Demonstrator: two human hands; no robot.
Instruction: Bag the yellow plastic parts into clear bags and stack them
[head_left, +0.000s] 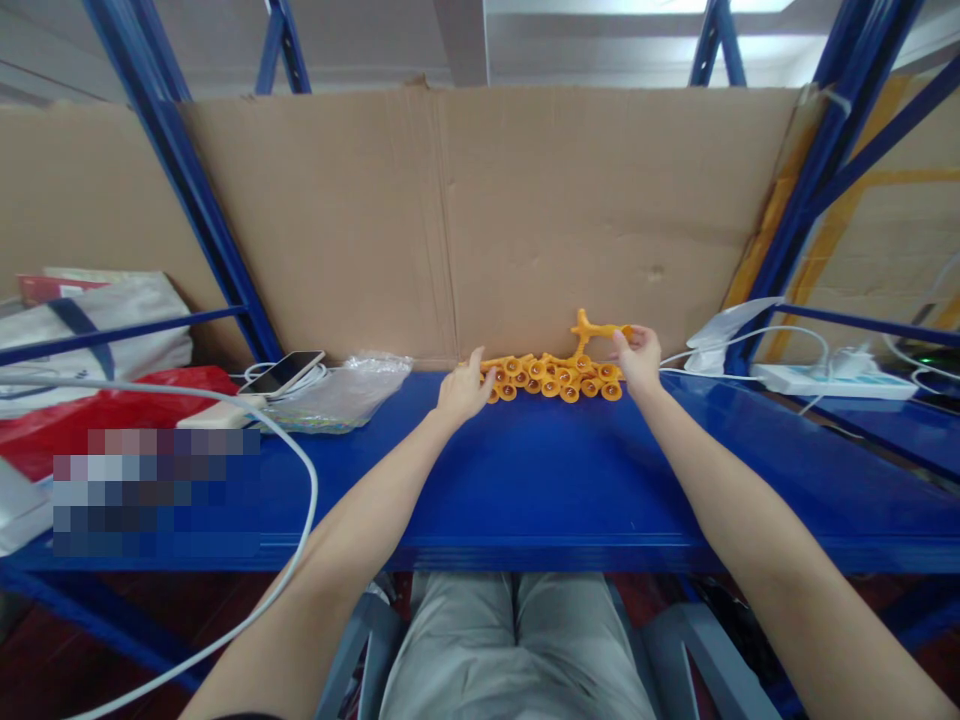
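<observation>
Risks, judged from the present pose: the yellow branch (592,329) could bend or snap near its foot. Likely cause — the right hand (640,362) acts at the far end, well out from where the branch meets the cups (551,372), so a sideways pull would load that one narrow spot. Second risk: the whole cluster could tip or twist, if the left hand (463,390) gives too little support at its end. Third: the white cable (312,485) appears to cross the left forearm (367,510), so a wide sweep of that arm might drag it.

Position relative to grip: the cluster of cups lies between the two hands, at the back of the blue table (540,470), just in front of the cardboard panel (600,200). The cups' open mouths face the wearer, roughly in rows. The branch rises from the upper right part of the cluster, forks, and sends one arm rightward into the right hand.

Grip: right thumb and fingers are together, pinched on the branch's outer end. Left thumb and fingers are at the cluster's left end, thumb against the cups — whether they clamp it, cannot tell. Also cannot tell whether branch and cups are one piece.
</observation>
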